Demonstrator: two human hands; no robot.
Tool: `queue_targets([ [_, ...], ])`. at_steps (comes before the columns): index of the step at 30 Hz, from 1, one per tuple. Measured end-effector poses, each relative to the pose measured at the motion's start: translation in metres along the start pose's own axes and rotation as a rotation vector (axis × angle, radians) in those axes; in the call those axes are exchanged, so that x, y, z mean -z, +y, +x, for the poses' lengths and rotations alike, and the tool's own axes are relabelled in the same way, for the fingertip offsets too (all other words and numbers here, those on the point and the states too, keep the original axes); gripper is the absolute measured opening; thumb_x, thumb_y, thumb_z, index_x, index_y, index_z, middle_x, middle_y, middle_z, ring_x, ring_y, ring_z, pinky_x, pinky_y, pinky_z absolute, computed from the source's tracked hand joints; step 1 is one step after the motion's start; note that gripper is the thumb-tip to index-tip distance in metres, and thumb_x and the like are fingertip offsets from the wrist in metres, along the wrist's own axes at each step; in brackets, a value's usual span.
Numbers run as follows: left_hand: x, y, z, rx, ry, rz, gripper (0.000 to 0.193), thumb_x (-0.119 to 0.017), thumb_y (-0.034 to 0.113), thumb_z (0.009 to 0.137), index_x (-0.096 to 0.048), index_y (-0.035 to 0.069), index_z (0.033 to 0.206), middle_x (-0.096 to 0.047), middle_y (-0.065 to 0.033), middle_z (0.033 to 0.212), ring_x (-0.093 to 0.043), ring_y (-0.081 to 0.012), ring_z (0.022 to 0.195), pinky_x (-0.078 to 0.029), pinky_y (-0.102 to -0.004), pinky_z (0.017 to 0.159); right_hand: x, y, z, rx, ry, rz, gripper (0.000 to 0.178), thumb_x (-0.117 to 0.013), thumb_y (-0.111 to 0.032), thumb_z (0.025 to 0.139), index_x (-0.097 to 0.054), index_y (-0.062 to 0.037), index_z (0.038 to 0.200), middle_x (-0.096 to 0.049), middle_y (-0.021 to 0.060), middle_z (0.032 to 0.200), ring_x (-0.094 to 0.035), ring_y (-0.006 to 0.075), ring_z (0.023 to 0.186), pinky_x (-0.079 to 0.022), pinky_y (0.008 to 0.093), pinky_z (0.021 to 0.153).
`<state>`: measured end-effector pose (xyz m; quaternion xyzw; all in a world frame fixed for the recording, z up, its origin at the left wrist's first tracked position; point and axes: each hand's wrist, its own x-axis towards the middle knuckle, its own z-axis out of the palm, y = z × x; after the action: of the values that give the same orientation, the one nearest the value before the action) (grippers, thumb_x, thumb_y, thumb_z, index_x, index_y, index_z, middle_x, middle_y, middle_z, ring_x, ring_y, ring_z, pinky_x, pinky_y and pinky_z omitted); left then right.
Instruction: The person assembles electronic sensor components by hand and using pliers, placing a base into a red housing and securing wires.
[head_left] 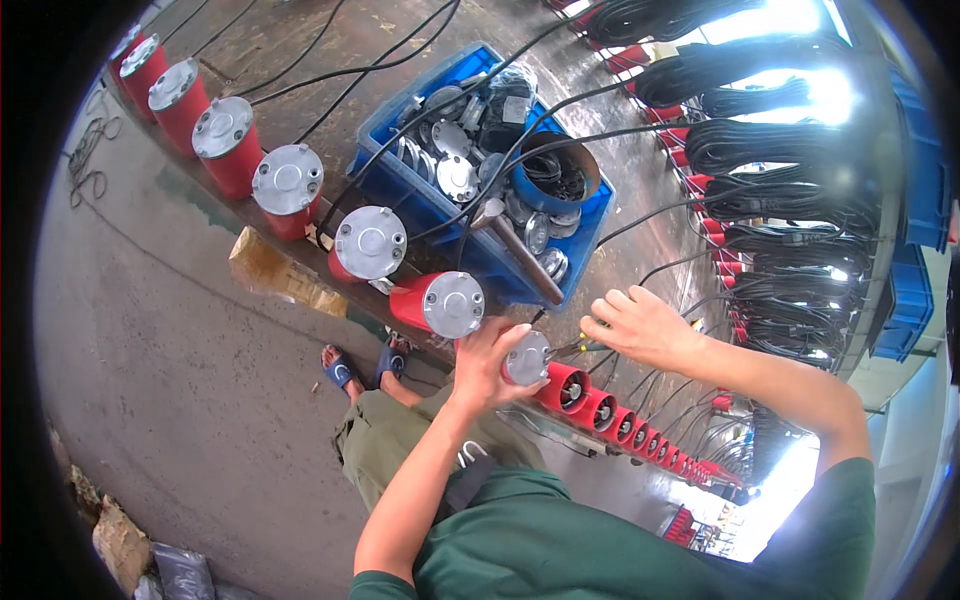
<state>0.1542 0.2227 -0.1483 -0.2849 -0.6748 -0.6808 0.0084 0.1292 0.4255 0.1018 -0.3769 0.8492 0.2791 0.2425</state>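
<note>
My left hand (485, 368) is closed round a round silver metal cap (526, 358), thumb and fingers at its rim. The cap appears to sit on the end of a red cylinder, mostly hidden by the hand. To the right, my right hand (640, 325) is curled with its fingers pinched beside a black cable. Small yellow bits show just below those fingertips, and what they hold is too small to make out. Left of my left hand stands a capped red cylinder (425, 303). On the other side is an uncapped red cylinder (568, 388) with metal parts inside.
A blue crate (375, 175) on the worn table (290, 55) holds loose silver caps, a blue ring-shaped tub (560, 195) and a hammer (515, 255). Red cylinders line the table edge. Black cables cross the table towards hanging cable coils (760, 145).
</note>
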Motion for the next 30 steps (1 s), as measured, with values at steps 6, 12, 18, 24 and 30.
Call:
queue_targets([
  [6,-0.001,0.004,-0.001,0.027,0.015,0.008,0.089,-0.099,0.037,0.062,-0.061,0.015,0.139,-0.064,-0.0131,0.126,-0.063,-0.0357,0.111,-0.044,-0.0498,0.101,0.001,0.003,0.0,0.057,0.001,-0.007,0.032,-0.069,-0.024,0.087,-0.06,-0.0159,0.116,-0.053,-0.0002,0.102,-0.058,0.016,0.097,-0.044,0.0324,0.074],
  [12,0.003,0.009,0.0,0.053,-0.004,-0.018,0.087,-0.098,0.035,0.061,-0.062,0.014,0.137,-0.064,-0.0135,0.127,-0.063,-0.0366,0.113,-0.044,-0.0506,0.103,0.006,-0.005,-0.002,0.064,0.003,-0.075,0.034,-0.068,-0.023,0.086,-0.062,-0.0155,0.118,-0.057,-0.0011,0.102,-0.06,0.0141,0.093,-0.045,0.0305,0.073],
  [18,0.005,0.01,0.001,0.064,0.001,-0.046,0.086,-0.097,0.034,0.062,-0.062,0.014,0.137,-0.064,-0.0134,0.127,-0.062,-0.0367,0.113,-0.044,-0.0507,0.103,0.01,-0.003,0.006,0.115,0.082,-0.179,0.032,-0.068,-0.024,0.086,-0.061,-0.0163,0.116,-0.055,-0.0025,0.098,-0.059,0.0129,0.089,-0.042,0.0287,0.069],
  [24,0.004,0.008,-0.001,0.067,0.009,-0.036,0.085,-0.097,0.036,0.062,-0.062,0.014,0.137,-0.063,-0.0134,0.128,-0.062,-0.037,0.113,-0.044,-0.0512,0.103,0.006,-0.008,0.005,0.157,0.113,-0.191,0.036,-0.073,-0.025,0.083,-0.061,-0.0143,0.115,-0.057,-0.0007,0.097,-0.063,0.0164,0.093,-0.047,0.0322,0.072],
  [30,0.002,0.009,-0.003,0.068,0.017,-0.046,0.086,-0.097,0.036,0.063,-0.062,0.015,0.138,-0.063,-0.014,0.128,-0.061,-0.0378,0.114,-0.044,-0.0513,0.102,0.01,-0.04,0.0,-0.474,-0.846,1.218,0.035,-0.073,-0.029,0.087,-0.064,-0.0015,0.107,-0.071,0.0108,0.099,-0.069,0.0259,0.079,-0.056,0.0438,0.063],
])
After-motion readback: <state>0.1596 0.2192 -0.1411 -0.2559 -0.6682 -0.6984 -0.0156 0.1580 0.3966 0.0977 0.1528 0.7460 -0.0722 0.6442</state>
